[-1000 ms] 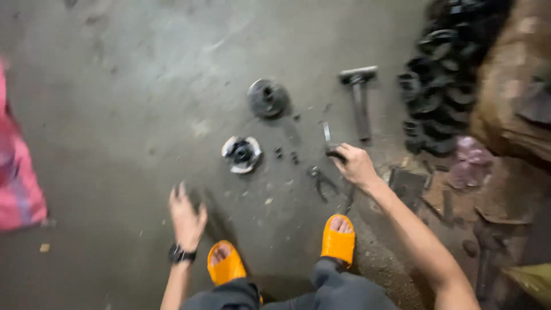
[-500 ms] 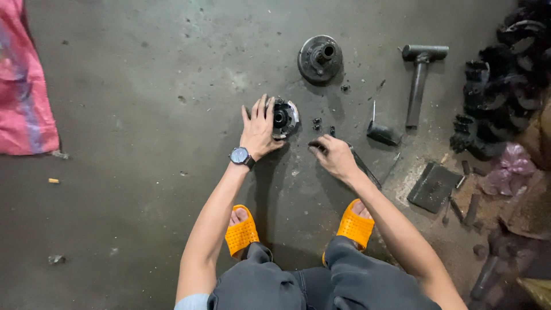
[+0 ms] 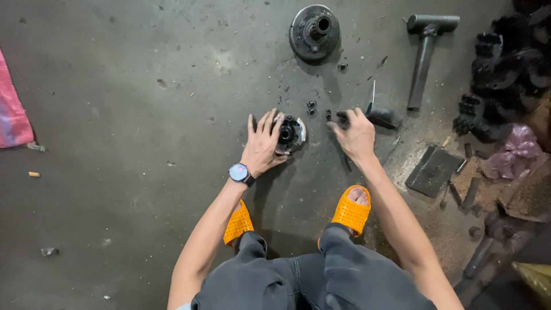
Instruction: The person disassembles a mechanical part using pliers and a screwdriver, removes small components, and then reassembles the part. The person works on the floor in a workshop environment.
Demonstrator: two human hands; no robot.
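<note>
Far left, a pink cloth (image 3: 12, 112) lies at the edge of the grey concrete floor (image 3: 115, 86), with a small butt-like scrap (image 3: 34, 174) just below it. The person squats in orange slippers (image 3: 351, 210), a wristwatch (image 3: 239, 172) on the left arm. The left hand (image 3: 263, 144) lies spread, fingers splayed, over the left side of a small round metal hub (image 3: 290, 135) resting on the floor; it presses on it rather than closing around it. A few small dark bolts (image 3: 311, 107) lie scattered just above the hub. The right hand (image 3: 356, 135) sits just right of the hub, fingers curled down around a small dark piece (image 3: 342, 117) at its tips; what that piece is, I cannot tell. Near that hand lies a dark tool head (image 3: 383, 116). Farther up sits a larger round flanged disc (image 3: 314, 31), then a heavy hammer (image 3: 423, 49). A flat dark plate (image 3: 433, 170) lies below, and a heap of black metal parts (image 3: 499, 74) fills the right edge.
</note>
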